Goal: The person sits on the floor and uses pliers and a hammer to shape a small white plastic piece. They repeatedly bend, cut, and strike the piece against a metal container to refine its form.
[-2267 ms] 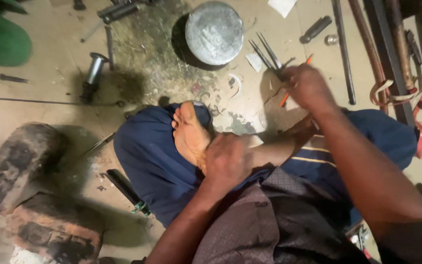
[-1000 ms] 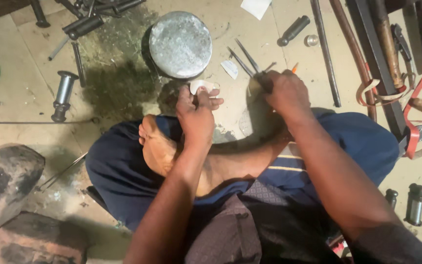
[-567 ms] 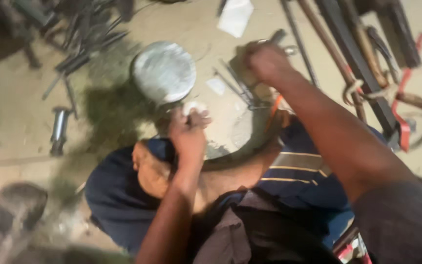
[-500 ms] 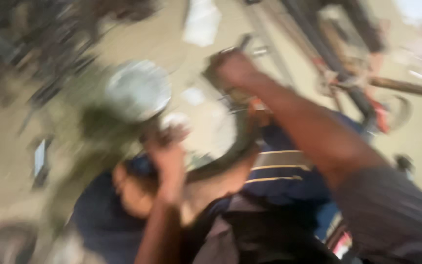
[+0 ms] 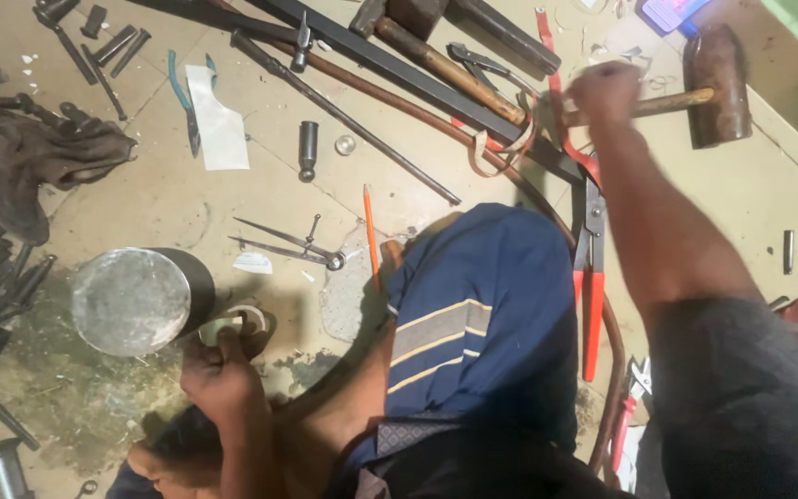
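Observation:
My right hand (image 5: 604,92) is stretched out to the upper right and closed around the wooden handle of a heavy rusty hammer (image 5: 715,85) lying on the floor. My left hand (image 5: 222,374) is low at the left, its fingers closed on a small pale ring-shaped piece (image 5: 240,320) beside a round metal cylinder (image 5: 136,298). My knee in blue shorts (image 5: 482,314) sits between the two arms.
A divider compass (image 5: 290,245) and an orange pencil (image 5: 370,237) lie near the knee. Red-handled shears (image 5: 591,277), a long steel bar (image 5: 399,69), rods, bolts, a dark rag (image 5: 34,157) and white paper (image 5: 217,129) are strewn over the floor.
The view has swung right. My right hand left the tools near the compass and reached far right onto the hammer handle. My left hand stayed by the cylinder with the pale piece.

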